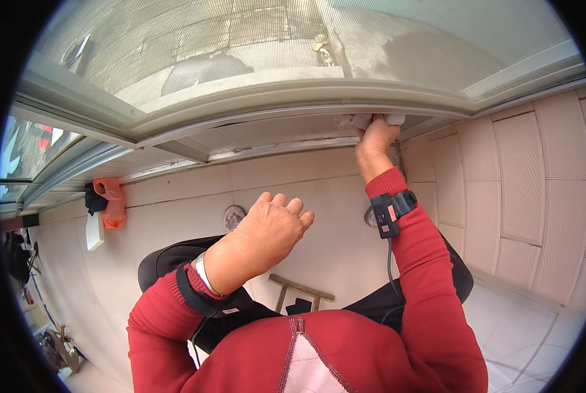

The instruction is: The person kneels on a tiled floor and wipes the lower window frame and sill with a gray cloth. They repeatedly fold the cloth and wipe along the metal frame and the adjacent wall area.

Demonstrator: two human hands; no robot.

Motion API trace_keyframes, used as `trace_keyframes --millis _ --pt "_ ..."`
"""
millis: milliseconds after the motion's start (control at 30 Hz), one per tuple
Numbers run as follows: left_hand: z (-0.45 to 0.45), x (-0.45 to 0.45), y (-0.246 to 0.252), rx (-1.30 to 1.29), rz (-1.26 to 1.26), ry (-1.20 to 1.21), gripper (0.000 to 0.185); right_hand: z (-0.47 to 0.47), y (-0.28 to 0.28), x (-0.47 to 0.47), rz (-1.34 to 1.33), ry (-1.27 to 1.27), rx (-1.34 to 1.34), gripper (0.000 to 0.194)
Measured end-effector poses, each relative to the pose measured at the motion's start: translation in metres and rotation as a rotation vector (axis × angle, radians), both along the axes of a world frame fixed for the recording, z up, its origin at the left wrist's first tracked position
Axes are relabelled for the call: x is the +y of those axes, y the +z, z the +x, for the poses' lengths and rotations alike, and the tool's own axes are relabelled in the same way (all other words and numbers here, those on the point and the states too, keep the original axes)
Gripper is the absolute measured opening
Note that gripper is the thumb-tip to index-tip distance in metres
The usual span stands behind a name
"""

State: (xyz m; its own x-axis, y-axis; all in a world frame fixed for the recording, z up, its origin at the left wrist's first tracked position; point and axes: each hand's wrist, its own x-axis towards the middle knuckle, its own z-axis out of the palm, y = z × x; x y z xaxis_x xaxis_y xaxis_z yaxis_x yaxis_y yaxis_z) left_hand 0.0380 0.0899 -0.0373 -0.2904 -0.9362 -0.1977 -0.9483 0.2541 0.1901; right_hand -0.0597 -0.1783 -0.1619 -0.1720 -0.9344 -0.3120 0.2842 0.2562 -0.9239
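Observation:
My right hand [379,142] reaches forward and grips a white cloth [361,121] at the lower panel [283,130] of a metal-framed screen door or window. The cloth sits just under the frame's horizontal rail [297,109], partly hidden by my fingers and the rail. My left hand [263,228] hovers over the floor before my lap with its back towards me and its fingers curled. Its palm is hidden, and no object shows in it. Mesh [199,49] fills part of the frame above the rail.
An orange plastic bag [111,204], a black bag [95,199] and a white board-like piece [95,231] are on the left by the wall. Part of a wooden stool [300,287] shows between my legs. Tiled wall [519,177] rises on the right. Cables run from both wrist devices.

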Motion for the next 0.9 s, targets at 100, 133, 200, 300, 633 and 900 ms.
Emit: trace_keyframes --millis 100,133,200,300,633,900 --pt "0.002 0.004 0.001 -0.02 0.065 0.032 0.029 0.043 0.001 0.058 0.103 0.207 -0.13 0.039" --pt "0.005 0.005 0.002 -0.042 0.101 0.043 0.029 0.053 0.002 0.069 0.133 0.261 -0.171 0.034" --pt "0.008 0.007 0.003 -0.057 0.124 0.057 0.029 0.065 0.0 0.076 0.119 0.28 -0.087 0.033" --pt "0.012 0.01 0.005 -0.033 0.095 0.069 0.028 0.07 -0.029 0.069 0.228 0.361 -0.072 0.031" --pt "0.034 0.02 -0.001 -0.012 0.129 0.125 0.032 0.032 -0.235 0.035 -0.314 1.089 0.557 0.033" --pt "0.043 0.022 -0.001 0.085 0.066 0.159 0.041 -0.067 -0.263 -0.039 -0.55 0.779 1.316 0.035"
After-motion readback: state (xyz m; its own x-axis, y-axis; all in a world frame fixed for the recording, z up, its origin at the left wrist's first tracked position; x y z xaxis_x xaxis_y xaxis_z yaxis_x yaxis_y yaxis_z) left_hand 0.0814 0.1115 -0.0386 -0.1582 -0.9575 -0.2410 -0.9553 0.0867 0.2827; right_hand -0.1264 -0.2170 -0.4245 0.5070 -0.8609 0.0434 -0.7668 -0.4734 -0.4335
